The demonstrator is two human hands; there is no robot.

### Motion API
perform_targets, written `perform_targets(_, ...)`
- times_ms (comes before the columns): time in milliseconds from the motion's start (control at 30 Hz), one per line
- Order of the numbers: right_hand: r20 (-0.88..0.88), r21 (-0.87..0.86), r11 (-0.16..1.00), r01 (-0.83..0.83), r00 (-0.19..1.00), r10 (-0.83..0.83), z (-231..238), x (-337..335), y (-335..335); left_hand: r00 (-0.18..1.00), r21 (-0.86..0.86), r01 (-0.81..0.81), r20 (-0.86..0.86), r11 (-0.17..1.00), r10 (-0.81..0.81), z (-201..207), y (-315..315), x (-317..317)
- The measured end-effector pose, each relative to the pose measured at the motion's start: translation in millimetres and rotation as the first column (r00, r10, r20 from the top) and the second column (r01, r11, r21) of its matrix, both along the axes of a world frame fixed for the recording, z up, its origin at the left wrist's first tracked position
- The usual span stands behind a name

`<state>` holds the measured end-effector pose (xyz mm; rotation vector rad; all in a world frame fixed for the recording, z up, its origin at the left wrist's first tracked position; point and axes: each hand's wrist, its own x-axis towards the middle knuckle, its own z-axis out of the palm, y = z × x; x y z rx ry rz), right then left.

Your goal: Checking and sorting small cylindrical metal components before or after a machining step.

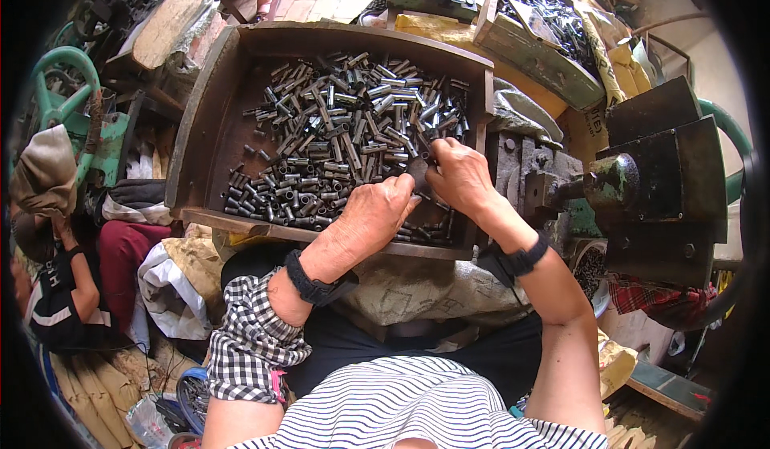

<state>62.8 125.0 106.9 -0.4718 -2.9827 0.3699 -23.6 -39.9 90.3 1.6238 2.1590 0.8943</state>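
Note:
A shallow wooden tray [200, 128] lies in front of me, piled with short metal tubes [337, 136]; longer ones are heaped toward the back and shorter ones at the front left. Over its front right part, my left hand [381, 212] is closed, thumb against curled fingers; what it grips, if anything, is hidden. Close beside it on the right, my right hand [464, 174] is also closed, its fingertips bent down among the tubes near the tray's right wall. Whatever they pinch is too covered to make out. Both wrists wear dark bands.
A dark machine with a spindle [613, 182] stands close to the tray's right side. Behind it, a green bin [545, 72] holds more metal pieces. To the left are a green handwheel [68, 88] and another person in a dark top [68, 288]. Sacking [433, 288] hangs below the tray.

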Motion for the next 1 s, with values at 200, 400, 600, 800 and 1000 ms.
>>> perform_targets(200,0.006,-0.809,0.564,0.163,0.963,-0.269,34,49,-19,0.852,0.098,-0.044,0.523,0.994,-0.014,6,5,5)
perform_targets(400,0.06,-0.986,0.121,0.112,0.927,-0.37,36,76,-29,0.511,-0.013,-0.051,0.859,0.999,0.037,14,13,12)
perform_targets(600,0.027,-0.995,0.08,0.061,0.928,-0.372,26,83,-24,0.543,-0.025,-0.029,0.839,0.999,0.037,6,22,22)
perform_targets(800,0.01,-0.993,0.101,0.055,0.915,-0.403,30,87,-11,0.465,-0.052,-0.022,0.884,0.998,0.056,10,28,26)
perform_targets(1000,0.05,-0.997,0.034,0.071,0.901,-0.431,23,89,-10,0.188,-0.022,-0.111,0.981,0.994,0.043,8,28,23)
